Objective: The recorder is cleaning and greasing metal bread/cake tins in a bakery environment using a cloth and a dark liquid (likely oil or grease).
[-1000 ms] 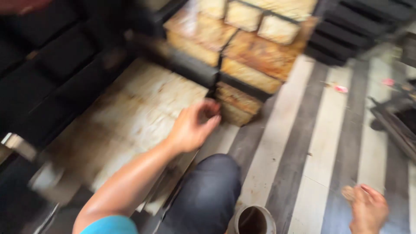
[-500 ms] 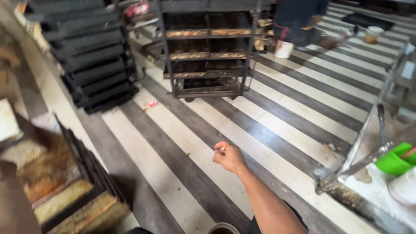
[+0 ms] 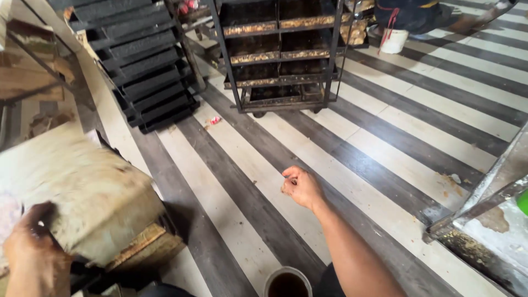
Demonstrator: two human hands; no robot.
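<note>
Bakery workroom, as I read it: a wheeled metal rack [image 3: 283, 55] loaded with crusted baking trays, a tall stack of black trays [image 3: 140, 60] against the wall, grey-and-cream striped floor [image 3: 385, 143] scattered with crumbs, and a worn metal worktable frame [image 3: 484, 203].

Two hands [image 3: 301, 187], one white bucket [image 3: 394, 40]

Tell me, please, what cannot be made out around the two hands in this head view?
- Left hand: motion-blurred and cut by the bottom edge; its grip on the pale tray cannot be told.
- Right hand: loosely curled, so anything held inside is hidden.
- Dark cup: cut by the bottom edge; contents unclear.
- Person behind the wheeled rack: cut by the top edge.
</note>
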